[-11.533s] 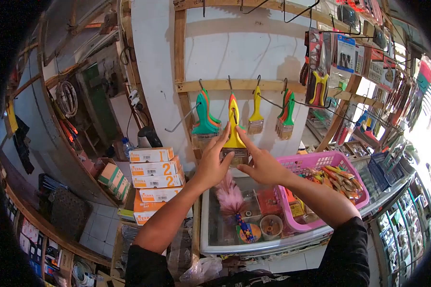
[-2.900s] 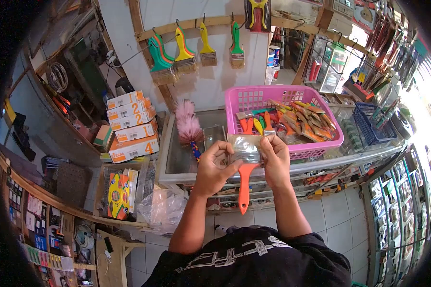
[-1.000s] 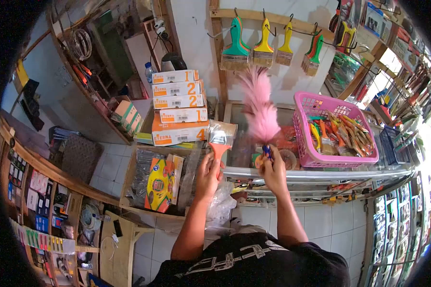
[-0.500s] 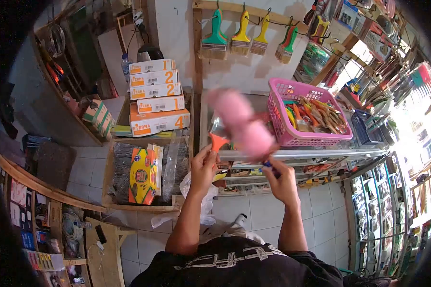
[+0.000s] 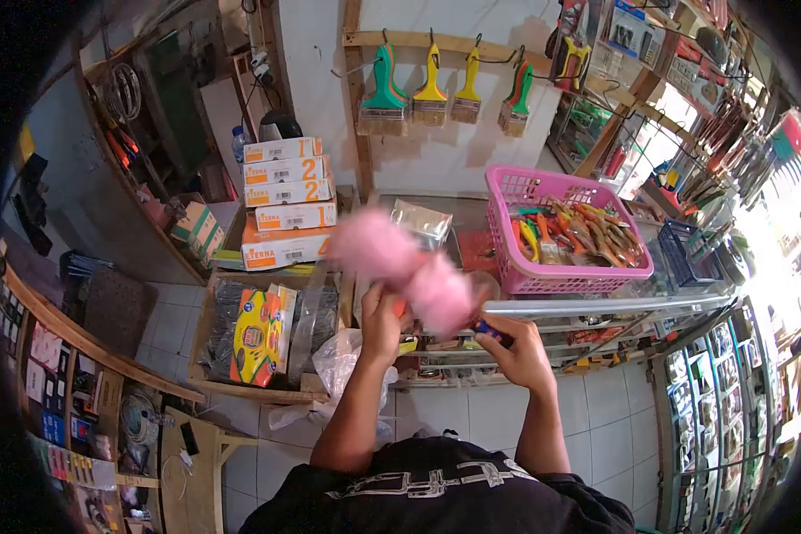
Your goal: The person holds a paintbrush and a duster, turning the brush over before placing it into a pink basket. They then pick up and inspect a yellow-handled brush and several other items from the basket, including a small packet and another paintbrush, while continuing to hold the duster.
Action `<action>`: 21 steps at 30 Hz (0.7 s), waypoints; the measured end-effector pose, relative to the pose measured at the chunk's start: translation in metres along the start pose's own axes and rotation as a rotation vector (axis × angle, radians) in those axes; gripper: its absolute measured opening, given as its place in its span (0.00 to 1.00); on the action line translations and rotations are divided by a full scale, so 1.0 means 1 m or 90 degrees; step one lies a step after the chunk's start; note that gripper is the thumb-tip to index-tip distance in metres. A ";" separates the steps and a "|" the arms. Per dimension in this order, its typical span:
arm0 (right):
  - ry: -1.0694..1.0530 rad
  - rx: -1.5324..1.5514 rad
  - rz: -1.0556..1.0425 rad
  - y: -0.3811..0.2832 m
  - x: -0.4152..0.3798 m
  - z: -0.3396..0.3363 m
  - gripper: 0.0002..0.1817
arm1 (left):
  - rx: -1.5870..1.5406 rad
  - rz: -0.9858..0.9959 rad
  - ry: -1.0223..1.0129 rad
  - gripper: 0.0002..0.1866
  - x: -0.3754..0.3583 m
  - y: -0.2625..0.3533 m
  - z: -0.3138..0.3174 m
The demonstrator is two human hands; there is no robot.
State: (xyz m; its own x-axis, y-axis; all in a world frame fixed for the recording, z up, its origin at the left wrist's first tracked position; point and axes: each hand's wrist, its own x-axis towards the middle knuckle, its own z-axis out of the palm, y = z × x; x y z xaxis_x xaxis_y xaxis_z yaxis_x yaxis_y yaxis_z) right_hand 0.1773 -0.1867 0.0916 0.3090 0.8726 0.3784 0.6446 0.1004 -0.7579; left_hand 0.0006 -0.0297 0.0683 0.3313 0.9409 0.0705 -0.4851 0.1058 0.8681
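Observation:
A pink fluffy duster [image 5: 405,267], blurred by motion, is held by its dark blue handle in my right hand [image 5: 514,350]. My left hand [image 5: 383,322] is closed on an orange-handled paintbrush [image 5: 400,308], whose upper part is hidden behind the duster. Both hands are above the front edge of the glass counter [image 5: 596,305]. To the right, a pink basket [image 5: 578,282] stands on the counter, holding several brushes [image 5: 587,233] with colourful and wooden handles.
Orange and white boxes [image 5: 285,249] are stacked at the left. In front of them, a wooden crate [image 5: 267,389] holds a yellow and red box [image 5: 260,338]. Large brushes [image 5: 385,89] hang on the wall. A plastic bag [image 5: 340,365] hangs beside my left forearm.
The duster has swung left and down, now covering most of the brush in my left hand. Both hands are slightly lower in view. The camera view has shifted a little.

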 end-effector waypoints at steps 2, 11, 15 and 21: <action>0.023 0.041 0.064 0.002 0.000 -0.003 0.21 | -0.030 -0.045 0.015 0.15 0.002 -0.004 0.002; 0.068 0.091 0.075 0.025 0.009 -0.012 0.22 | 0.013 0.006 -0.058 0.17 -0.001 0.015 0.024; -0.014 0.069 0.015 0.029 0.017 -0.030 0.22 | -0.007 -0.001 0.010 0.18 0.003 0.001 0.014; 0.015 0.098 -0.054 0.035 0.016 -0.019 0.21 | -0.023 0.106 0.060 0.18 0.008 -0.018 0.018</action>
State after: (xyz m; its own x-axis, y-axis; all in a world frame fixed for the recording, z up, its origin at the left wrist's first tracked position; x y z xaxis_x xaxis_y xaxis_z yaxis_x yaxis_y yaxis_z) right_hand 0.2175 -0.1785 0.0812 0.2747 0.8467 0.4557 0.5549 0.2474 -0.7943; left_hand 0.0269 -0.0303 0.0618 0.1677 0.9721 0.1643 -0.5563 -0.0442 0.8298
